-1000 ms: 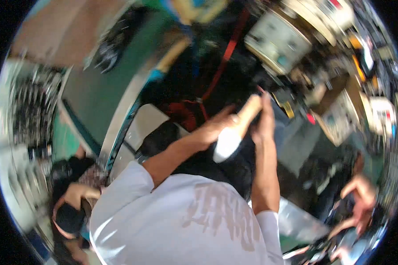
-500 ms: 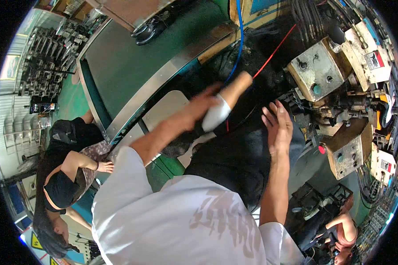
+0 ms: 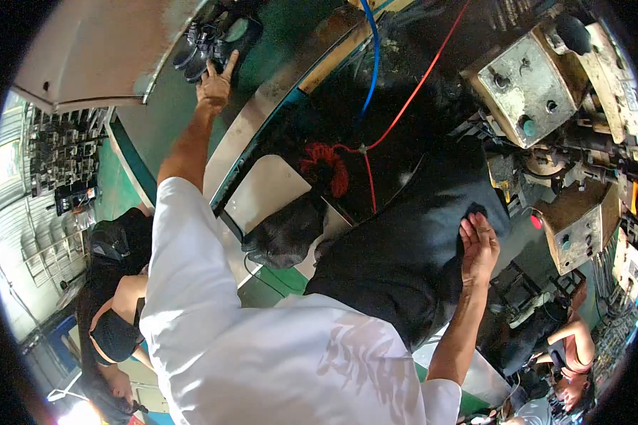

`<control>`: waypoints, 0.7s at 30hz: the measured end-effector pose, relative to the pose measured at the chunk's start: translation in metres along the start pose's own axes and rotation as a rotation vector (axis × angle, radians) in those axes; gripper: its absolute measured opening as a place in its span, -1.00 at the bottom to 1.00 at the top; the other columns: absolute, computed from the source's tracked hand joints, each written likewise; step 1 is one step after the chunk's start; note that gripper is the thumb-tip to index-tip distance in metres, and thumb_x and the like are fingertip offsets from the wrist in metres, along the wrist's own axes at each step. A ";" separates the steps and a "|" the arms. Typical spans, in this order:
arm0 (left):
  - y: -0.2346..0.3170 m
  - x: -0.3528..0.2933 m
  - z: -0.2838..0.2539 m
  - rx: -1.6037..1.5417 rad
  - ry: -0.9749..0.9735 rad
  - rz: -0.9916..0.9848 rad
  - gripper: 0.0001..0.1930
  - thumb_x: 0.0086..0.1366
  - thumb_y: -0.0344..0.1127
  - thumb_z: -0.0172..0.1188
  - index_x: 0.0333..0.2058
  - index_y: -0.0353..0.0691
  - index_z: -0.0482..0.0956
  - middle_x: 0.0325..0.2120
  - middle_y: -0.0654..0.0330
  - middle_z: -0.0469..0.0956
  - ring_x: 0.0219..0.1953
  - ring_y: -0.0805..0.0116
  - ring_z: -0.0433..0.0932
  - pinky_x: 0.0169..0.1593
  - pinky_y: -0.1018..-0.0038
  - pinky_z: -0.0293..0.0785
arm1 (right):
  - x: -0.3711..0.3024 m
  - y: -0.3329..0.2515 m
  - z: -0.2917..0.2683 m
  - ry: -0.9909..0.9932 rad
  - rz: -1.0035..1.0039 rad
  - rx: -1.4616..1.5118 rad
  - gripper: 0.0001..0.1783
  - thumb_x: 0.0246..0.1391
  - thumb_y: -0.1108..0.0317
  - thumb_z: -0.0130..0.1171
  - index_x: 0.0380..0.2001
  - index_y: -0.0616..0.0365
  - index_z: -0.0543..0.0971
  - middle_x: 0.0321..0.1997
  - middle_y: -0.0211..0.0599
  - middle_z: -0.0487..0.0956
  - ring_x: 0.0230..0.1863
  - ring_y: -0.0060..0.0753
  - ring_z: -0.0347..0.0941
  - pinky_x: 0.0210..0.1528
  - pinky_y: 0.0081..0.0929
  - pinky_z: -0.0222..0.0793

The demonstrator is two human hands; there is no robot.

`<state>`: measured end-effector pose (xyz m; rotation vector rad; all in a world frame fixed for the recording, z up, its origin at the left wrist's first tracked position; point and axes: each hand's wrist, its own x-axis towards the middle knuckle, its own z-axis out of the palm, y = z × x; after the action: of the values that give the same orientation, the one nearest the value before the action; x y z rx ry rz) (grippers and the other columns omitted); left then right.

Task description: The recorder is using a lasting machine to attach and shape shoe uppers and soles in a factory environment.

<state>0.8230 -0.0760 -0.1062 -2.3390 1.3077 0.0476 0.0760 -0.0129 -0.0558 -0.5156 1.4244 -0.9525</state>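
My left hand (image 3: 213,88) is stretched far forward over the green belt surface (image 3: 156,138), its fingers spread. Its fingertips reach the near side of several black shoes (image 3: 216,44) grouped there; whether they touch one I cannot tell. No object shows in that hand. My right hand (image 3: 479,249) rests on or just over my black-trousered knee (image 3: 432,205), palm turned partly up, fingers loosely bent and nothing visible in them.
A blue hose (image 3: 373,64) and a red cord (image 3: 422,81) hang ahead. Worn control boxes (image 3: 524,85) with knobs stand to the right. A metal panel (image 3: 99,49) overhangs the belt at far left. One person (image 3: 117,312) is at left, another (image 3: 571,347) at lower right.
My left hand has swung forward and left from the middle to the black shoes. The tan-and-white, elongated piece beside it has gone from view. My right hand has lowered toward my knee.
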 end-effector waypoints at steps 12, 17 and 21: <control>-0.047 0.076 0.015 -0.056 -0.025 -0.058 0.10 0.53 -0.61 -0.10 0.58 0.86 -0.44 0.60 -0.44 -0.12 0.44 -0.44 0.41 0.38 -0.06 0.54 | 0.024 -0.018 -0.016 0.085 0.118 -0.159 -0.57 0.47 0.24 0.27 0.27 0.24 0.62 -0.01 -0.18 0.74 -0.11 -0.25 0.75 0.00 -0.28 0.72; -0.080 0.124 0.068 -0.011 -0.053 -0.035 0.08 0.57 -0.48 0.02 0.58 0.83 -0.50 0.60 -0.47 -0.15 0.41 -0.37 0.47 0.35 -0.05 0.57 | 0.010 -0.032 -0.038 0.131 0.084 -0.133 -0.56 0.52 0.24 0.23 0.30 0.25 0.58 0.14 -0.21 0.71 0.04 -0.23 0.73 0.18 -0.24 0.63; -0.107 0.149 0.113 0.341 0.008 0.040 0.17 0.51 -0.38 0.24 0.62 0.59 -0.55 0.58 -0.51 -0.07 0.38 -0.29 0.53 0.26 -0.21 0.60 | 0.014 -0.016 -0.052 0.069 0.011 -0.052 -0.56 0.53 0.25 0.21 0.32 0.25 0.57 0.13 -0.19 0.73 0.06 -0.23 0.73 0.23 -0.23 0.61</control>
<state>1.0129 -0.1020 -0.2040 -2.0268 1.2556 -0.1597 0.0208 -0.0207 -0.0575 -0.5168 1.5158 -0.9341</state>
